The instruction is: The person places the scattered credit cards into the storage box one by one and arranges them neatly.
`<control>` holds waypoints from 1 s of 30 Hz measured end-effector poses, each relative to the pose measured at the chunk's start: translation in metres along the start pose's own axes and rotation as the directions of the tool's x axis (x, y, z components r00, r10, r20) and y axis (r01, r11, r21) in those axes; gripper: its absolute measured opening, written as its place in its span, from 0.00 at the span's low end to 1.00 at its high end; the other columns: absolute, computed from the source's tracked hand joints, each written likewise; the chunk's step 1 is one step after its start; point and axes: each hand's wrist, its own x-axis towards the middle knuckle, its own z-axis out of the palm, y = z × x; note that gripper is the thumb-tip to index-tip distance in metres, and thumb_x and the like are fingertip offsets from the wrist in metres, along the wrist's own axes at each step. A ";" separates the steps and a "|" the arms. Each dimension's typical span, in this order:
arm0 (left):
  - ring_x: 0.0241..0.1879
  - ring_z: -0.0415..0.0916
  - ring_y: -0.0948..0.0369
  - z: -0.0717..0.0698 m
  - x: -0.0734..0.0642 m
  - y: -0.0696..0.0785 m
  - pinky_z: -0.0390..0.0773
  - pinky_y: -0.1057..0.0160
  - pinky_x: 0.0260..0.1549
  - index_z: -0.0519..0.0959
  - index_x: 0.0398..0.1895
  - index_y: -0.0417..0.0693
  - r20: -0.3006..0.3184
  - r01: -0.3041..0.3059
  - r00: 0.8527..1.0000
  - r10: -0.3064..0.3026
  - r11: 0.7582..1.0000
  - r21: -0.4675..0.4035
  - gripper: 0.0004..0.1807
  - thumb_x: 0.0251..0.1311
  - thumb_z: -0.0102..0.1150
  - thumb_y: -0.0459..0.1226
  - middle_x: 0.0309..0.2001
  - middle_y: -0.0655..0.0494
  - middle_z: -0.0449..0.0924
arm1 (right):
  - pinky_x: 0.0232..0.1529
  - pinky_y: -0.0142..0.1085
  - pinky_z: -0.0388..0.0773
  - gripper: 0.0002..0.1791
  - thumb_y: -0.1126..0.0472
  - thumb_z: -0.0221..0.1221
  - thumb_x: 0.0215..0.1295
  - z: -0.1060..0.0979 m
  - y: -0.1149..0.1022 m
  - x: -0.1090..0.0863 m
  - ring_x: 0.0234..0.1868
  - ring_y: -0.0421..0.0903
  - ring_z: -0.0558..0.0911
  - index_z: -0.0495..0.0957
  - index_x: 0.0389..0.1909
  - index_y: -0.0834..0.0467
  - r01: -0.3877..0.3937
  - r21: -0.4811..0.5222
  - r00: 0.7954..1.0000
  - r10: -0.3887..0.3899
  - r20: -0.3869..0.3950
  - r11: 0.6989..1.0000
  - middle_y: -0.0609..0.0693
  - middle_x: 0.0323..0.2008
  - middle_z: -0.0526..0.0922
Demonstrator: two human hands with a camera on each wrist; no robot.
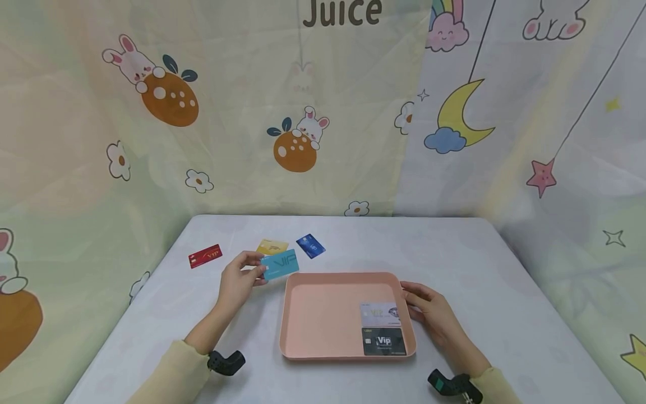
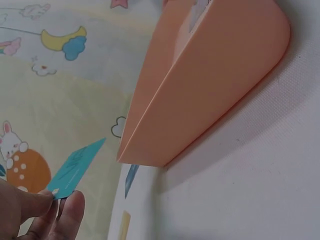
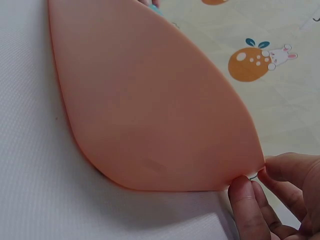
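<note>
My left hand pinches a light-blue VIP card between thumb and fingers. The card is tilted and stands out just beyond the far left corner of a pink tray. At the tray's right side, my right hand grips the edge near the far corner, thumb against the outer wall. Inside the tray, a silvery VIP card lies directly above a black Vip card, both along the right side.
Past the tray on the white table lie a red VIP card at left, a yellow card partly behind the held card, and a dark-blue card. Printed cloth walls stand behind and at both sides.
</note>
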 end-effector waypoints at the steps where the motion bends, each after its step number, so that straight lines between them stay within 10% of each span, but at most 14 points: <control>1: 0.38 0.86 0.56 0.000 -0.001 0.001 0.87 0.65 0.36 0.77 0.60 0.43 -0.002 -0.005 1.000 0.005 1.000 -0.002 0.17 0.70 0.63 0.31 0.53 0.41 0.78 | 0.52 0.32 0.84 0.28 0.56 0.60 0.76 0.000 0.000 0.000 0.54 0.42 0.84 0.70 0.72 0.61 0.001 0.001 1.000 -0.001 0.002 1.000 0.62 0.68 0.74; 30: 0.31 0.86 0.58 0.041 -0.016 0.008 0.88 0.61 0.33 0.81 0.53 0.40 0.088 -0.029 0.995 0.038 0.995 -0.100 0.15 0.64 0.65 0.26 0.46 0.43 0.82 | 0.52 0.32 0.84 0.29 0.55 0.61 0.75 -0.001 0.001 -0.002 0.54 0.42 0.84 0.70 0.72 0.61 0.011 0.015 1.000 -0.012 0.010 1.000 0.62 0.69 0.74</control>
